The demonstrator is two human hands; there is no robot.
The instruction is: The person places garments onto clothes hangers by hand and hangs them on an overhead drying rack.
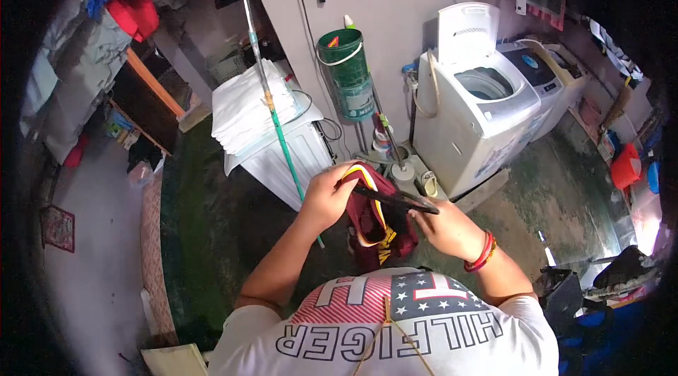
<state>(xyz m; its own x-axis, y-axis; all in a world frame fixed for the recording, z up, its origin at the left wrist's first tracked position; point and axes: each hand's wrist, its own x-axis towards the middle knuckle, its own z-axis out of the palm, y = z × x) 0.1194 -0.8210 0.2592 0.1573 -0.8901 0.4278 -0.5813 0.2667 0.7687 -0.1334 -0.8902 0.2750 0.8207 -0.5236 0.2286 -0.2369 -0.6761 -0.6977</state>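
A maroon jersey (381, 240) with yellow lettering and white-and-yellow trim hangs in front of my chest. My left hand (328, 196) is closed on the jersey's trimmed edge at its upper left. My right hand (450, 229) grips the right end of a slim black clothes hanger (395, 199), thumb toward the jersey. The hanger's other end reaches to the jersey's opening near my left fingers. How far it lies inside the cloth I cannot tell.
A white washing machine (470, 122) stands with its lid raised. Left of it are a green bucket (346, 72) and a stack of folded white cloth (251, 108) on a white appliance. A long green-and-silver pole (272, 108) leans across that stack.
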